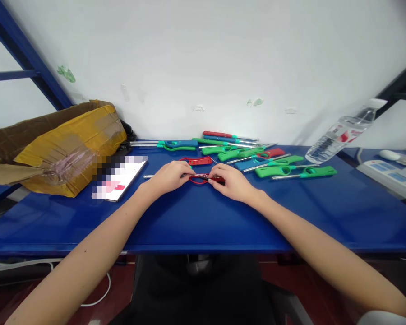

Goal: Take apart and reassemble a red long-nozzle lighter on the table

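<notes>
Both my hands meet over a red lighter shell on the blue table. My left hand is closed on the shell's left part, with a metal tube sticking out to its left. My right hand pinches at its right part, where small dark and thin wire-like pieces show inside; their details are too small to tell. Just behind my hands lies another red shell piece. Several long lighters lie beyond, among them a green one at the right and a blue one at the back.
A taped cardboard box stands at the left, beside a phone with a lit screen. A water bottle leans at the back right, near a white power strip. The blue table's front edge is close to my body.
</notes>
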Available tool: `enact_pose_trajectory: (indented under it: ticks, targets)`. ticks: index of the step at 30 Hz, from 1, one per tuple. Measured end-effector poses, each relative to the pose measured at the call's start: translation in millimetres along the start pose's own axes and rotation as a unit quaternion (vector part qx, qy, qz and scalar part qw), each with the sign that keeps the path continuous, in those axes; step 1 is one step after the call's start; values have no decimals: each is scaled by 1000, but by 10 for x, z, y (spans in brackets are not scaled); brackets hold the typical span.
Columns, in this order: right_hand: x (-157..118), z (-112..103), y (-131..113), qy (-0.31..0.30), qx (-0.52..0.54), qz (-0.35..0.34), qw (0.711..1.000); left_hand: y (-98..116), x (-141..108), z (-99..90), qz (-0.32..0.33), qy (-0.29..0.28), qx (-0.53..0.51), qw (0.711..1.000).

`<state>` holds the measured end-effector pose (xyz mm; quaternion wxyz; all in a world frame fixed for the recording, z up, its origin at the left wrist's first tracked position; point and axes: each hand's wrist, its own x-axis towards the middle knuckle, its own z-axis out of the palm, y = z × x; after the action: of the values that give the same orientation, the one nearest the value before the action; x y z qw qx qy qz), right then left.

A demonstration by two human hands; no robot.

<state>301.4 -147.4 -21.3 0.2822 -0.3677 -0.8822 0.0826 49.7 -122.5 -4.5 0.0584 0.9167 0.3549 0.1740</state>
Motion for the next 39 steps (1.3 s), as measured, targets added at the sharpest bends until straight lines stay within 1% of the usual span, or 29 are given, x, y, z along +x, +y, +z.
enact_pose_trajectory:
  ticks: [4, 10, 15, 20, 29, 35, 39]
  targets:
    - [4, -5, -9, 14, 15, 4, 1000, 14, -1, 1, 3, 2, 9, 1000]
    - [33, -1, -8, 36, 38, 32, 998, 29, 3, 8, 10, 0, 23, 1000]
    - [57, 11, 30, 43, 46, 63, 996, 57, 0, 6, 19, -15, 59, 998]
    - [67, 8, 38, 49, 63, 79, 994, 84, -21, 4, 27, -10, 70, 997]
    - [62, -22, 43, 43, 45, 66, 996, 80, -22, -32, 20, -35, 49, 998]
    - [39, -76, 46, 29, 35, 48, 998, 64, -16, -23, 27, -30, 40, 998]
    - [29, -86, 52, 24, 39, 36, 998, 85, -10, -33, -5, -26, 26, 999]
